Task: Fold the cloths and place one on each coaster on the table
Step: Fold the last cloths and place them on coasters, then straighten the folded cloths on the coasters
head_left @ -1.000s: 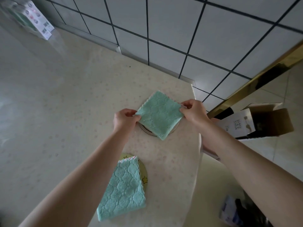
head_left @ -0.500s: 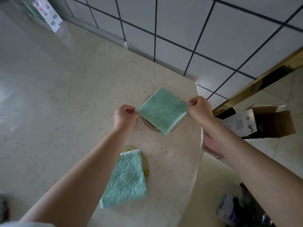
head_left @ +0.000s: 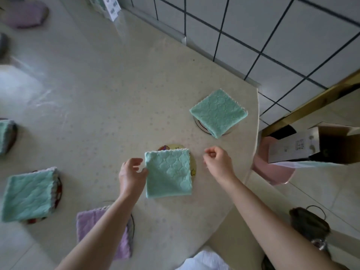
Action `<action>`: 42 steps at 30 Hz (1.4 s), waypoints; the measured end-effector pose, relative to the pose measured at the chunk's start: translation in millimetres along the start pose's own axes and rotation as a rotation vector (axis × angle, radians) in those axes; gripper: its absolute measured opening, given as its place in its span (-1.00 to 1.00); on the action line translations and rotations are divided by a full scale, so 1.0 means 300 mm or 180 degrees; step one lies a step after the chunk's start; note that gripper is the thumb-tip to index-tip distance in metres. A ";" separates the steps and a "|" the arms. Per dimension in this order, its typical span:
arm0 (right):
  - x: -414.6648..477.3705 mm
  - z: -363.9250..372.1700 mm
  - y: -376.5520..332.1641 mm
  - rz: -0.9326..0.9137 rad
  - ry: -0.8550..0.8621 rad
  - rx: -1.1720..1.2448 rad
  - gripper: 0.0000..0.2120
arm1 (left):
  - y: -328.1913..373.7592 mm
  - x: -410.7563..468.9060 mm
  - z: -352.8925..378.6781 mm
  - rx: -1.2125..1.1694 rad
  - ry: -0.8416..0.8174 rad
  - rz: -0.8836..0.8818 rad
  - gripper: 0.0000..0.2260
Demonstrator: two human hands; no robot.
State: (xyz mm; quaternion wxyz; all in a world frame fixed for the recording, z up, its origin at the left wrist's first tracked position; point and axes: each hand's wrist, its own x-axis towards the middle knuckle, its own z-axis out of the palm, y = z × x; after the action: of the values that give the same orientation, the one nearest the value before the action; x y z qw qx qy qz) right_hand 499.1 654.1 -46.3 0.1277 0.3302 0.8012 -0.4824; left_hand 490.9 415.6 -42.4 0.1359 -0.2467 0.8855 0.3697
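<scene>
Green and folded, one cloth (head_left: 168, 174) lies on the yellow coaster (head_left: 175, 148) near the right edge of the bench (head_left: 97, 94). The left hand (head_left: 131, 176), fingers loosely curled, touches the cloth's left side. The right hand (head_left: 218, 160) hovers just beside it, loosely curled, holding nothing. Farther back, a second green cloth (head_left: 218, 112) covers another coaster (head_left: 199, 124).

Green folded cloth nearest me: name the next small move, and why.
Probably nudge the square green fleece cloth away and rightward with the left hand beside its edge: the round yellow coaster peeks out only at its far and right sides, so the cloth sits off-centre.
</scene>
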 end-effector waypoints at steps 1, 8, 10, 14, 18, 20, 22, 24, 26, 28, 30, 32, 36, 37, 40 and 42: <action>-0.025 0.027 0.004 0.0007 -0.0063 0.0001 -0.90 | -0.019 -0.018 -0.001 -0.0062 -0.0017 -0.0093 -0.76; -0.092 0.122 -0.007 0.0144 -0.0307 -0.0303 -0.77 | -0.083 -0.119 0.022 -0.0242 -0.0249 -0.0385 -0.84; -0.087 0.137 -0.009 0.0215 -0.0334 -0.0272 -0.79 | -0.092 -0.129 0.029 -0.0248 -0.0227 -0.0418 -0.85; -0.068 0.152 -0.033 0.0210 -0.0494 -0.0355 -0.77 | -0.089 -0.133 0.028 -0.0335 -0.0206 -0.0470 -0.85; -0.042 0.160 -0.078 -0.0170 -0.0525 -0.0468 -0.79 | -0.092 -0.144 0.043 -0.0523 -0.0240 -0.0668 -0.83; -0.022 0.157 -0.094 -0.0364 -0.0563 -0.0615 -0.77 | -0.093 -0.157 0.060 -0.0639 -0.0247 -0.0744 -0.84; 0.004 0.151 -0.105 -0.0512 -0.0641 -0.0767 -0.75 | -0.085 -0.175 0.078 -0.0778 -0.0276 -0.0796 -0.84; 0.030 0.146 -0.112 -0.0634 -0.0767 -0.0925 -0.73 | -0.078 -0.187 0.094 -0.0892 -0.0282 -0.0861 -0.84; 0.050 0.143 -0.120 -0.0733 -0.0864 -0.1042 -0.72 | -0.075 -0.193 0.106 -0.0976 -0.0251 -0.0906 -0.85; 0.065 0.143 -0.125 -0.0811 -0.0870 -0.1136 -0.73 | -0.077 -0.194 0.110 -0.0992 -0.0217 -0.0943 -0.86; 0.075 0.146 -0.126 -0.0880 -0.0815 -0.1230 -0.73 | -0.085 -0.191 0.114 -0.0983 -0.0212 -0.0958 -0.86; 0.080 0.151 -0.123 -0.0951 -0.0722 -0.1374 -0.70 | -0.092 -0.191 0.113 -0.0957 -0.0224 -0.0951 -0.86; 0.077 0.144 -0.119 -0.1158 -0.0435 -0.1790 -0.67 | -0.100 -0.187 0.091 -0.0731 -0.0288 -0.0782 -0.87; 0.069 0.140 -0.122 -0.1211 -0.0358 -0.1875 -0.67 | -0.100 -0.187 0.077 -0.0633 -0.0290 -0.0700 -0.87; 0.023 0.137 -0.127 -0.1597 -0.0105 -0.2163 -0.69 | -0.128 -0.181 0.023 -0.0430 -0.0207 -0.0403 -0.86; -0.034 0.148 -0.119 -0.2040 -0.0043 -0.2351 -0.67 | -0.165 -0.181 -0.028 -0.0381 -0.0129 -0.0222 -0.86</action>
State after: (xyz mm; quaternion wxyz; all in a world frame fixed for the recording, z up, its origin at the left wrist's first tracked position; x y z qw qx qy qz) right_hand 478.4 600.7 -38.7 0.0866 -0.0036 0.9793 -0.1831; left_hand 562.8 398.0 -42.7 0.1516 -0.2775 0.8497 0.4219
